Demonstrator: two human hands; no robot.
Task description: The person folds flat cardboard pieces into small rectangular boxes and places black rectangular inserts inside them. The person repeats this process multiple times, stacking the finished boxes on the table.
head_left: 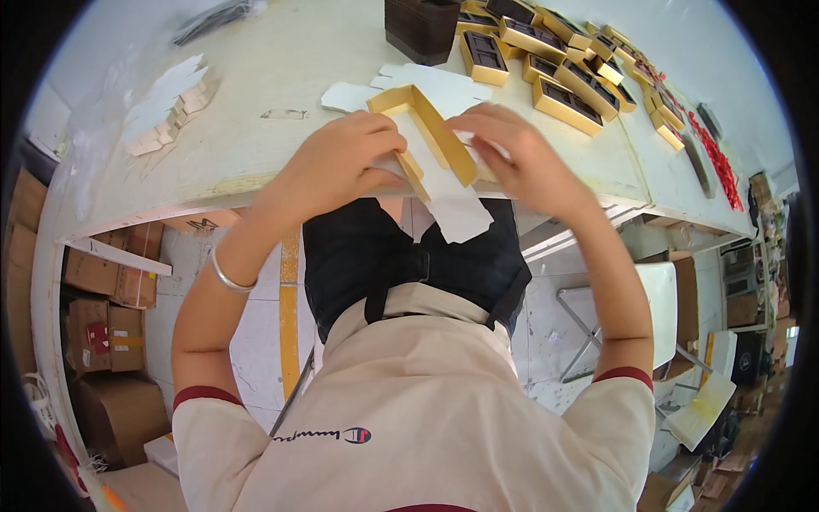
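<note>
A partly folded cardboard box, gold on its walls and white on its base, lies at the table's front edge. Its far end stands up, while a long white flap hangs open toward my lap. My left hand is closed at the box's left wall, thumb below and fingers curled above. On the other side, my right hand pinches at the right wall with bent fingers; the exact contact of its thumb is hard to make out. Beyond the box lie flat white cardboard blanks.
Many gold boxes with dark inserts are heaped at the far right, beside red ribbon. A stack of white blanks sits at the left. Dark inserts stand at the back. A folding chair is at my right.
</note>
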